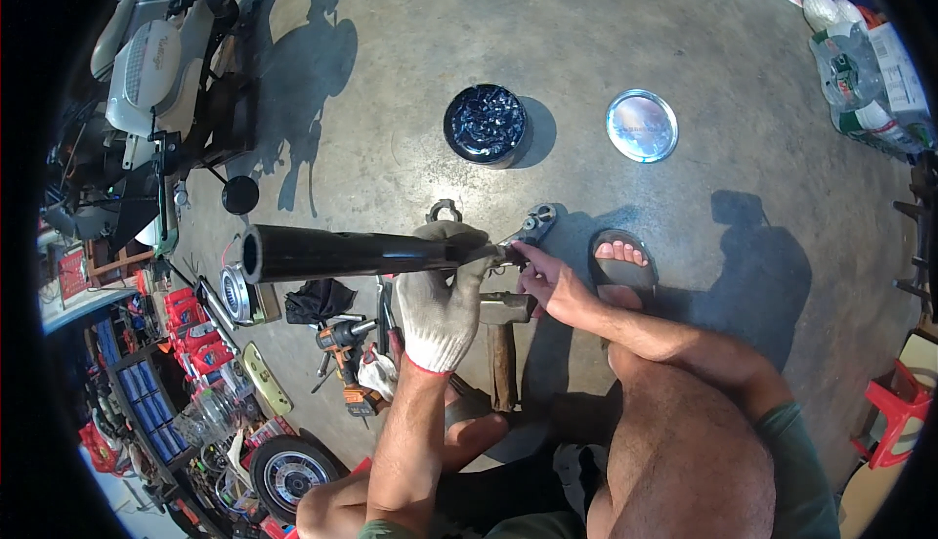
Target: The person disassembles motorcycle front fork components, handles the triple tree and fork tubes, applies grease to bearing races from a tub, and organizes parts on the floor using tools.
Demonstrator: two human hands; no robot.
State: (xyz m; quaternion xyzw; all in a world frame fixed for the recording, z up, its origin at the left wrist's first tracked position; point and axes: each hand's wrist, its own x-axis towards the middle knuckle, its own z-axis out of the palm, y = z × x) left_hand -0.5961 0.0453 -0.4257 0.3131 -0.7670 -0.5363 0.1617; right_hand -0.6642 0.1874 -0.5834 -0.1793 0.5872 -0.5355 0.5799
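Observation:
A long black metal tube [342,254] runs across in front of me, its hollow end to the left. My left hand [445,290], in an off-white knitted glove, is closed around its right part. My bare right hand [555,285] is at the tube's right end, index finger laid along it and the other fingers curled; what lies under them is partly hidden. Just beyond that finger is a grey metal bracket with round holes [537,218]; whether it joins the tube I cannot tell. A dark notched metal ring [445,210] shows past my glove.
Ahead on the concrete stand an opened tin of dark grease [486,124] and its round silver lid [642,126]. Below my hands lies a wooden-handled hammer [503,353]. An orange-black cordless power tool [347,363] is on the left. A motorcycle [151,75] stands far left, a wheel [293,477] nearer.

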